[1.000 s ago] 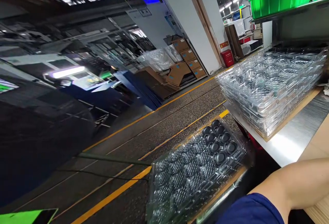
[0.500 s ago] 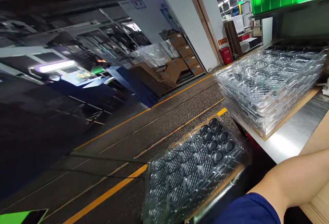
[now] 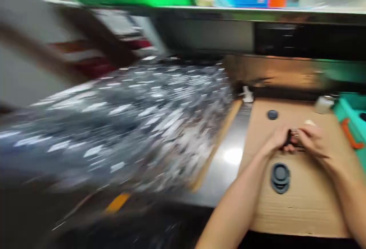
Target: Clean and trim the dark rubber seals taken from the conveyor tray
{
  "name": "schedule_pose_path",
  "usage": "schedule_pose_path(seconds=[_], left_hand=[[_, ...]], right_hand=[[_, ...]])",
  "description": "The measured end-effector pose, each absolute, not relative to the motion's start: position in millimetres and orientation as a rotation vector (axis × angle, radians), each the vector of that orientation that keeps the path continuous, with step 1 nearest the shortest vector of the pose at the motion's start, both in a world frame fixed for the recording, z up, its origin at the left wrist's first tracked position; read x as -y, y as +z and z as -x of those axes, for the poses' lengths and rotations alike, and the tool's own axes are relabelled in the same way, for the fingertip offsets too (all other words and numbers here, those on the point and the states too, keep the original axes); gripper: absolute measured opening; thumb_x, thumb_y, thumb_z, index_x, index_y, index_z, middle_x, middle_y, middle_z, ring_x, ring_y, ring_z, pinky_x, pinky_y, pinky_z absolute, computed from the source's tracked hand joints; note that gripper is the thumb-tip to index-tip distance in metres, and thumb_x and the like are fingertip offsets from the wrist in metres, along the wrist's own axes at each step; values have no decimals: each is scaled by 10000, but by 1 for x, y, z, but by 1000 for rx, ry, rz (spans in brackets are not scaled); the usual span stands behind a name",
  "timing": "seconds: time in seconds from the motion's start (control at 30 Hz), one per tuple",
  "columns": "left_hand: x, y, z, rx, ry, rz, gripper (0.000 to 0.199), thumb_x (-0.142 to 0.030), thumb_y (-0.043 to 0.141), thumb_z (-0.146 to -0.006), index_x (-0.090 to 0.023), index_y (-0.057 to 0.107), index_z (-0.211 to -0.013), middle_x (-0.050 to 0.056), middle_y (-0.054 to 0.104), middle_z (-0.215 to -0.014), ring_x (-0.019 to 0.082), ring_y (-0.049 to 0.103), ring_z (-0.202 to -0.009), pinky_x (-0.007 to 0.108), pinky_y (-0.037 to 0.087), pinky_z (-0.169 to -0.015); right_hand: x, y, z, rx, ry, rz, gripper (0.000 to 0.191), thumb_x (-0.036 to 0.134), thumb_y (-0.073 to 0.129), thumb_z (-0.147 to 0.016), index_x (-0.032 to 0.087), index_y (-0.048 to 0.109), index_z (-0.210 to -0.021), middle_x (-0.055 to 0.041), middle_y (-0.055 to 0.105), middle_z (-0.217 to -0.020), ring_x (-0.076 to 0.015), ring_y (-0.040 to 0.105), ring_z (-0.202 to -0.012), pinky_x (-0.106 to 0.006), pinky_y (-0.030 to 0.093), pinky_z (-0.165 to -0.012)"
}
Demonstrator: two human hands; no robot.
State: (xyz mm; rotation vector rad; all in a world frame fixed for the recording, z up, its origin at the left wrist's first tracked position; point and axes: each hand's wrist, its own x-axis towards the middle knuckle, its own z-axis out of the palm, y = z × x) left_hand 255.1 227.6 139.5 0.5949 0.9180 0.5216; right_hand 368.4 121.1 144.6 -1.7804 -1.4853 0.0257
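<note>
Small black piece (image 3: 288,138), its shape blurred, sits between the two hands above a flat tan cardboard sheet (image 3: 300,211) on a shiny metal worktop (image 3: 225,165). The left hand (image 3: 279,138) has its fingers closed around the small black piece, and the right hand (image 3: 312,139) meets it from the other side, fingers bent and bunched at the piece; whether those fingers pinch it or only touch it cannot be told. Nearer the wearer, between the forearms, a dark grey round piece with a raised circular centre (image 3: 280,173) lies on the cardboard, and a smaller dark round disc (image 3: 272,114) lies beyond the left hand. A small whitish container (image 3: 324,104) stands near the far right corner, beside a teal plastic bin (image 3: 344,108) with an orange handle (image 3: 351,134). Left of the cardboard, clear plastic trays (image 3: 148,112) spread across the view, streaked by blur.
</note>
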Motion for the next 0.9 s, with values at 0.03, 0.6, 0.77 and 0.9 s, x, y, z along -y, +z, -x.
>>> schedule_pose_path(seconds=[0.03, 0.6, 0.77, 0.9], left_hand=[[-220, 138, -268, -783, 310, -769, 544, -476, 494, -967, -85, 652, -623, 152, 708, -651, 179, 663, -579, 231, 486, -473], [-221, 119, -268, -554, 122, -1360, 660, -669, 387, -910, -124, 618, -617, 86, 591, -455, 168, 541, -340, 256, 409, -365], [-221, 122, -267, -546, 129, -1335, 639, -639, 397, -910, -123, 610, -598, 88, 607, -497, 152, 530, -340, 250, 401, -366], [-220, 121, -267, -534, 129, -1392, 623, -600, 389, -917, -119, 622, -596, 86, 590, -464, 155, 532, -339, 240, 395, -370]], right_hand=[[-106, 151, -380, 1508, 7, 1833, 298, 372, 518, -1013, 200, 711, -864, -45, 687, -820, -149, 608, -712, -281, 490, -685], [-104, 145, -379, 1553, 236, 1970, 225, 120, 563, -916, 191, 655, -724, 13, 699, -709, -112, 595, -647, -215, 395, -653], [-103, 146, -385, 1574, 318, 1865, 267, 106, 538, -923, 190, 654, -697, 41, 715, -689, -90, 576, -607, -199, 386, -636], [-103, 150, -384, 1577, 274, 1922, 261, 112, 549, -919, 189, 672, -703, 31, 712, -677, -96, 574, -599, -208, 378, -636]])
